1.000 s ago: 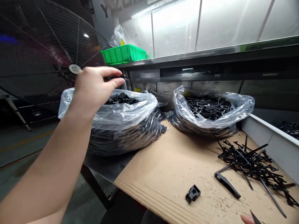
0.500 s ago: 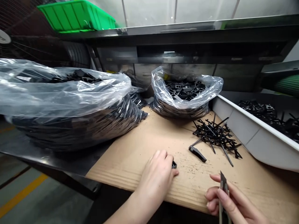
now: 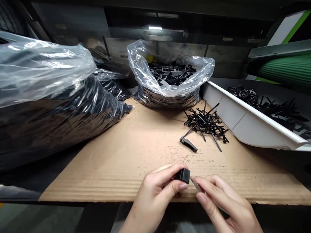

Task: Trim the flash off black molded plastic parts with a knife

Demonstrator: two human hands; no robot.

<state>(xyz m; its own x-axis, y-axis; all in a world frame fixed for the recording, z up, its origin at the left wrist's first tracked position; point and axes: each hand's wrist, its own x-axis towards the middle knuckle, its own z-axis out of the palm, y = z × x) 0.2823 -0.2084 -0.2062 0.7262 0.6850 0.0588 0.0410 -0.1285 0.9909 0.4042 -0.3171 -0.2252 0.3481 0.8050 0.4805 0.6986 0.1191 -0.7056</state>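
Near the front edge of the cardboard, my left hand (image 3: 160,191) pinches a small black plastic part (image 3: 184,175) between thumb and fingers, its blocky end facing right. My right hand (image 3: 218,200) is closed around a utility knife (image 3: 197,186); the blade tip is close beside the part's right end, and most of the handle is hidden by my fingers. Whether the blade touches the part I cannot tell. Beyond my hands, a longer black plastic part (image 3: 189,144) lies on the cardboard sheet (image 3: 109,155), next to a tangled pile of thin black plastic sprues (image 3: 205,123).
A clear bag of black parts (image 3: 170,94) stands at the back, and a larger full bag (image 3: 53,106) fills the left. On the right is a white tray (image 3: 250,126) holding more black pieces. Dark shavings (image 3: 175,155) dot the cardboard.
My left hand has lifted the black part off the cardboard. My right hand has brought the knife leftward to it, and the view has tilted down and shifted right.
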